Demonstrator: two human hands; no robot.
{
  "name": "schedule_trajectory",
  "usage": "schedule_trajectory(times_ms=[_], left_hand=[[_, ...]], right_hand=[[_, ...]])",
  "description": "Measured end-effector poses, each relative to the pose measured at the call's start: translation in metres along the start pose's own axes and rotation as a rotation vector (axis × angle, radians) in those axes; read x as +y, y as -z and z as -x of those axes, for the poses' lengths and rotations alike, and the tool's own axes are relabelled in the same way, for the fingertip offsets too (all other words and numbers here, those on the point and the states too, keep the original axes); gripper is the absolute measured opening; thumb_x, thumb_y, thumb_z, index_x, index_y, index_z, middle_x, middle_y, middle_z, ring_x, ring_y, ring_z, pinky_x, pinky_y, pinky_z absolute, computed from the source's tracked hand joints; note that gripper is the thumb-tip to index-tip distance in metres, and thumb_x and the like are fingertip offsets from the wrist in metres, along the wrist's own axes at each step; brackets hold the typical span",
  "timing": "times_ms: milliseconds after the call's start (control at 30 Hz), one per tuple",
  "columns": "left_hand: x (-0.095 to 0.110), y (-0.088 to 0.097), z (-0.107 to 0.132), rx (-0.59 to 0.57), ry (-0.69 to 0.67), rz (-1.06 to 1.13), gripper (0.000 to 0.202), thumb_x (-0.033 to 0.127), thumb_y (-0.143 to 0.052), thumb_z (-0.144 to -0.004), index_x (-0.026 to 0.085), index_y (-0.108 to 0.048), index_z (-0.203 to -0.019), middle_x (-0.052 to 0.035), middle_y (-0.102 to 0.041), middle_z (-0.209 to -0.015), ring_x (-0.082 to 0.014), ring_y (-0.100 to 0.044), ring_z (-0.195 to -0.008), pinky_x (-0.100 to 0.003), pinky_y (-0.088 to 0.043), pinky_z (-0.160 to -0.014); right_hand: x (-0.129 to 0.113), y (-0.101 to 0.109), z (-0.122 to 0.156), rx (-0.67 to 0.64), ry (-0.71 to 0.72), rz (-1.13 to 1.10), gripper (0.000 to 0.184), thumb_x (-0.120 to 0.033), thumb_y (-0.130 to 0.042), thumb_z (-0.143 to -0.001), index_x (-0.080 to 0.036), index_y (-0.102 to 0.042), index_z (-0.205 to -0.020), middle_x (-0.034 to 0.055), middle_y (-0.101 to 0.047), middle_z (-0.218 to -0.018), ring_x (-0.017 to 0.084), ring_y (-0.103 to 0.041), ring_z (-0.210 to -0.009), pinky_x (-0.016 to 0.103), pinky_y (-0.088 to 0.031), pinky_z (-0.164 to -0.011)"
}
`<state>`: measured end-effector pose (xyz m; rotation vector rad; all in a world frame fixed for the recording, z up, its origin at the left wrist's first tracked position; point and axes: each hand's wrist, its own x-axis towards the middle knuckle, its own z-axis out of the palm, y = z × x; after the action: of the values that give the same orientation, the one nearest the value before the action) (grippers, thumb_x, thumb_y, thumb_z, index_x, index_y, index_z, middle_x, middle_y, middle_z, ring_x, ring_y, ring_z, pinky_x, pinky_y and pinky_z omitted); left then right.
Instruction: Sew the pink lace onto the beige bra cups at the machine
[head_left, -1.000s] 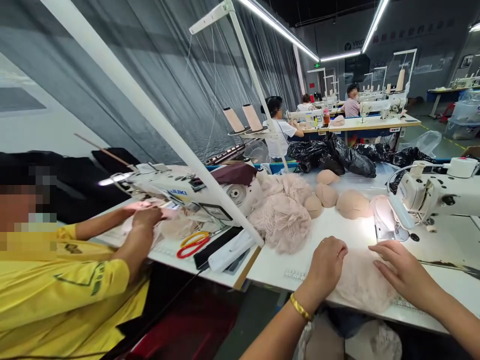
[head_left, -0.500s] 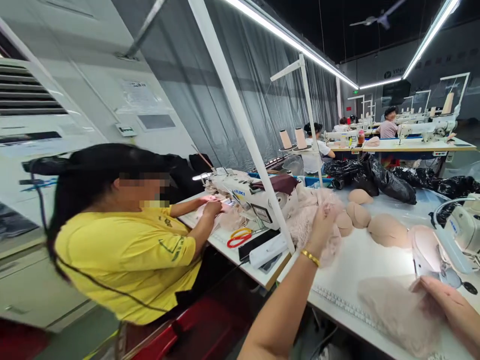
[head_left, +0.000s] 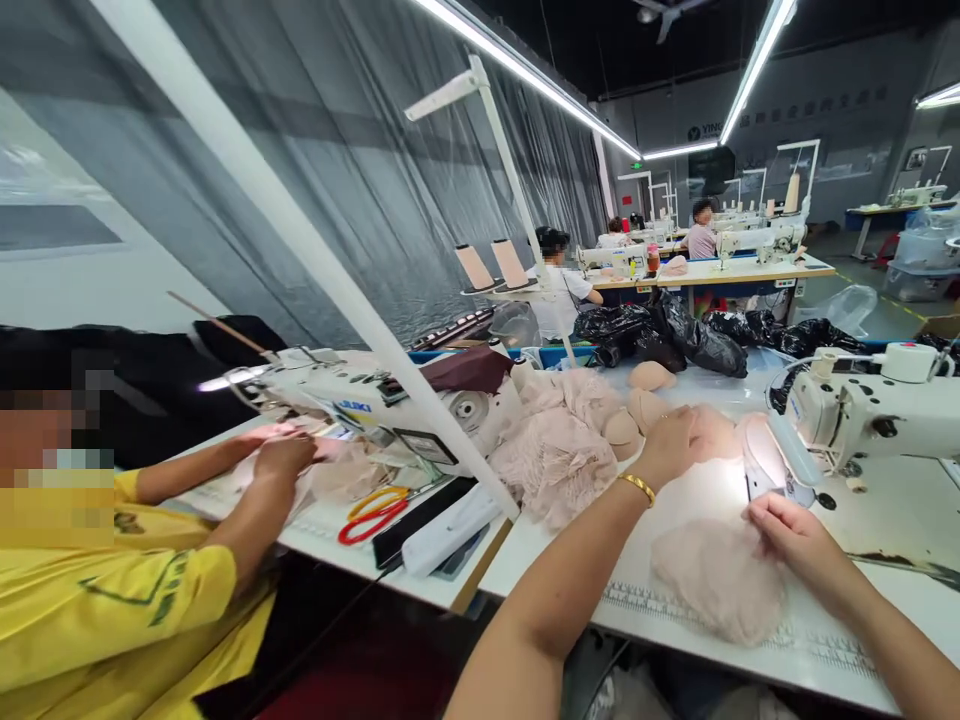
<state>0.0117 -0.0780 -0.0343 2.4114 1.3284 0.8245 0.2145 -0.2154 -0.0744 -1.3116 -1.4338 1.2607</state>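
My left hand, with a gold bracelet at the wrist, reaches over the white table and touches or hovers at a beige foam bra cup; its fingers are partly hidden and blurred. My right hand is closed, thumb and fingers pinching the edge of a sheer pale pink fabric piece that lies on the table near the front edge. More bra cups lie in a row beyond my left hand. A lit cup sits by the sewing machine. Left of my left hand is a heap of pink lace.
A co-worker in a yellow shirt sews at a neighbouring machine on the left. Red-and-yellow-handled scissors lie there. A slanted white post stands between the tables. Black plastic bags lie behind the cups.
The view has swung to the right. My left hand has gone from the lace heap over to the bra cups. My right hand still holds the sheer fabric, now flatter on the table.
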Motion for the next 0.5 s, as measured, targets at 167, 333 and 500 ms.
schedule_trajectory(times_ms=[167,333,500], left_hand=[[0.003,0.003,-0.008,0.094,0.065,0.033,0.016,0.016,-0.057,-0.094,0.019,-0.071,-0.102,-0.0097,-0.074,-0.105,-0.0277,-0.066,-0.109,-0.043,-0.048,-0.106],[0.006,0.033,0.002,0.342,0.212,0.125,0.015,0.021,-0.052,-0.096,0.019,-0.067,-0.094,-0.0113,-0.070,-0.107,-0.0276,-0.061,-0.113,-0.043,-0.047,-0.104],[0.029,0.051,0.065,0.233,0.273,0.356,0.017,0.036,-0.058,-0.091,0.019,-0.059,-0.087,-0.0014,-0.064,-0.080,-0.0170,-0.061,-0.072,-0.025,-0.047,-0.062]], right_hand=[[-0.002,0.001,-0.001,-0.010,-0.031,-0.038,0.052,-0.075,-0.059,-0.087,-0.023,-0.062,-0.080,0.0009,-0.066,-0.072,0.019,-0.060,-0.066,0.032,-0.048,-0.062],[-0.001,0.002,-0.001,-0.035,-0.025,-0.081,0.054,-0.076,-0.060,-0.087,-0.023,-0.061,-0.080,0.0018,-0.068,-0.076,0.019,-0.060,-0.067,0.032,-0.047,-0.061],[0.003,0.001,-0.002,-0.039,-0.051,-0.140,0.061,-0.082,-0.058,-0.086,-0.021,-0.067,-0.091,0.0047,-0.072,-0.082,0.020,-0.064,-0.071,0.032,-0.047,-0.061]])
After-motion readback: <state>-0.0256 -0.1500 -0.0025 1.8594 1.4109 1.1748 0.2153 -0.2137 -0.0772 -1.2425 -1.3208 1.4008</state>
